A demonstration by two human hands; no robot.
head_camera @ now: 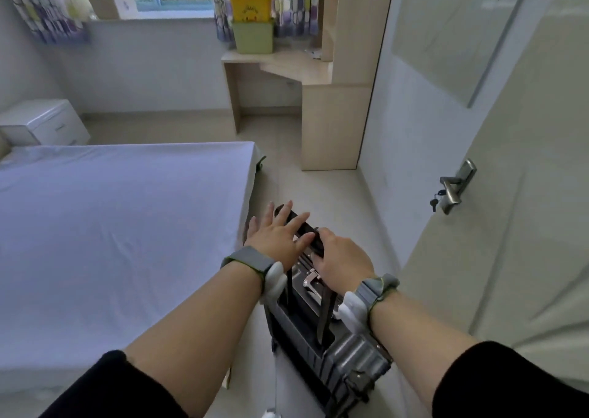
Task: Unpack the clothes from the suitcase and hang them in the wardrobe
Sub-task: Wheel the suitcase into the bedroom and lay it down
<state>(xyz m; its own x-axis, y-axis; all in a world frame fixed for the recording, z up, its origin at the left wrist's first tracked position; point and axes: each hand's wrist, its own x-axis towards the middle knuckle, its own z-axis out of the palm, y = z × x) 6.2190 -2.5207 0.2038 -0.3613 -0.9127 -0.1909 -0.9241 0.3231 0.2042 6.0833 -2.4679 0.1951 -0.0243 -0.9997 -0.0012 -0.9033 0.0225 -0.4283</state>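
- Black sleeves (111, 385) reaching over dark grey ribbed hard-shell suitcase (338, 366), standing closed beside white bed (111, 226).
- Right hand (342, 263) curling round black pull handle (302, 224); left hand (277, 236) resting on it, fingers straight.
- Judging: nothing unpacked; all hanging remaining.

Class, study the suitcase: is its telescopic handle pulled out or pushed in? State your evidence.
Pulled out. The handle stands clear above the suitcase on two dark rods, with the right hand curled round it.
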